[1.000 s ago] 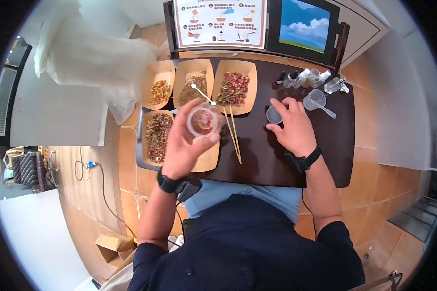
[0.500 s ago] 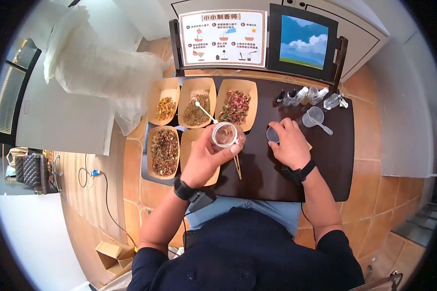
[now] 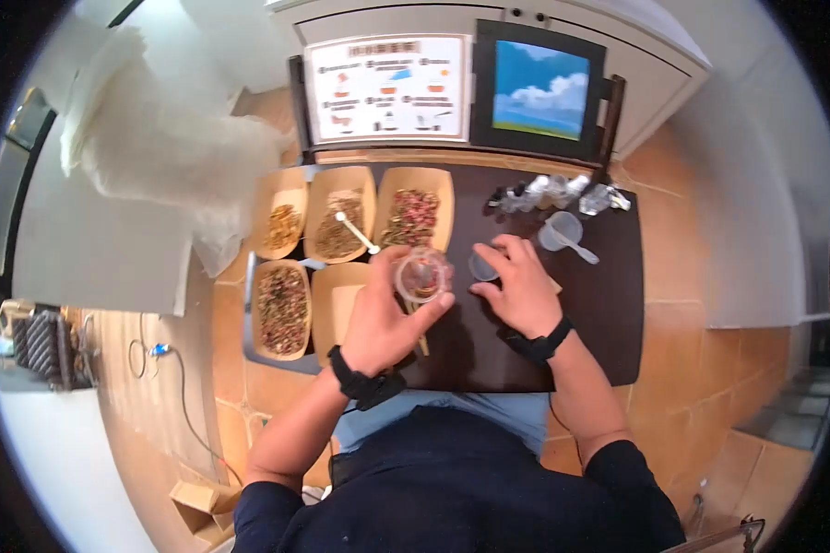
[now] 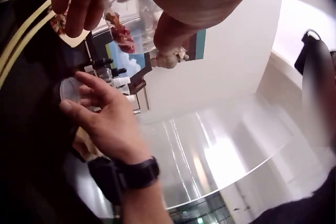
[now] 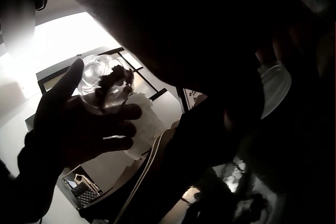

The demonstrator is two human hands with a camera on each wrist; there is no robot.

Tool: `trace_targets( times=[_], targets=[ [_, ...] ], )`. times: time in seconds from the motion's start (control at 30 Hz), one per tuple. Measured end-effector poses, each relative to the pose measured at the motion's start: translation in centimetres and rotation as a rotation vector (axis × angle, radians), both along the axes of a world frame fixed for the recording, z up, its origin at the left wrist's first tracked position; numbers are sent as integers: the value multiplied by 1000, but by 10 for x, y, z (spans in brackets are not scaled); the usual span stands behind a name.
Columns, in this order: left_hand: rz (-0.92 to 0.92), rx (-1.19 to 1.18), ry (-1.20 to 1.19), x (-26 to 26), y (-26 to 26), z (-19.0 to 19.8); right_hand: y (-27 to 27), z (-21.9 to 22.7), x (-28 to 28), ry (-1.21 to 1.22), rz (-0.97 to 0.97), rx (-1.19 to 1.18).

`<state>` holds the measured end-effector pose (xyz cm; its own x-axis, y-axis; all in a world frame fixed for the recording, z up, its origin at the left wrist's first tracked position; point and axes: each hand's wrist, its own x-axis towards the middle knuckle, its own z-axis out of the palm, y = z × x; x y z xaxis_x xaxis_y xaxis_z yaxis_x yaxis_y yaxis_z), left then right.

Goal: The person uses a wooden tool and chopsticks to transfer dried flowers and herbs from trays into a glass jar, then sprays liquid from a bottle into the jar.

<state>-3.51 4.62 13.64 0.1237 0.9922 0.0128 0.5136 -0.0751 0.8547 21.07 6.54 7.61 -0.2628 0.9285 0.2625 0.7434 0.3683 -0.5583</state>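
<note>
In the head view my left hand (image 3: pixel 387 318) grips a clear plastic jar (image 3: pixel 422 275), fingers on one side and thumb on the other. Red and brown dried petals (image 4: pixel 122 37) show through its wall in the left wrist view. To the right, low over the dark table (image 3: pixel 581 341), my right hand (image 3: pixel 524 293) pinches a clear round lid (image 4: pixel 69 90) by its edge between thumb and fingers. Jar and lid are apart. Wooden chopsticks (image 3: pixel 423 345) lie partly hidden under my left hand.
Paper trays hold dried flowers (image 3: pixel 283 309), brown bits (image 3: pixel 339 238) and yellow pieces (image 3: pixel 284 226). A white spoon (image 3: pixel 355 232) crosses one tray. Small bottles (image 3: pixel 535 192) and a measuring cup (image 3: pixel 560 230) stand at the back right, before an instruction sheet (image 3: pixel 387 88) and picture (image 3: pixel 539 88).
My left hand has brought the jar rightward, closer to my right hand. My right hand has closed in on the lid, staying at about the same spot. The head view has shifted.
</note>
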Motion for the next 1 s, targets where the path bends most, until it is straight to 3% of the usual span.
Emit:
trace_targets(
  times=[0.03,0.17,0.23,0.4,0.53,0.77,1.0],
  targets=[
    [-27,-30,-111,2,3,-5,-2,6,2,53,-7,49],
    [-73,-51,47,12,13,-9,-20,32,22,173,-36,135],
    [-202,147,248,17,19,-14,-34,45,33,377,-202,167],
    [-175,136,264,32,33,-22,-42,68,70,392,-350,391],
    [-189,176,297,36,37,-38,-38,69,72,449,-336,303],
    [-165,267,406,39,37,-40,-16,52,32,340,-200,45],
    [-187,324,432,36,27,-48,32,49,20,189,-279,-7]
  ],
)
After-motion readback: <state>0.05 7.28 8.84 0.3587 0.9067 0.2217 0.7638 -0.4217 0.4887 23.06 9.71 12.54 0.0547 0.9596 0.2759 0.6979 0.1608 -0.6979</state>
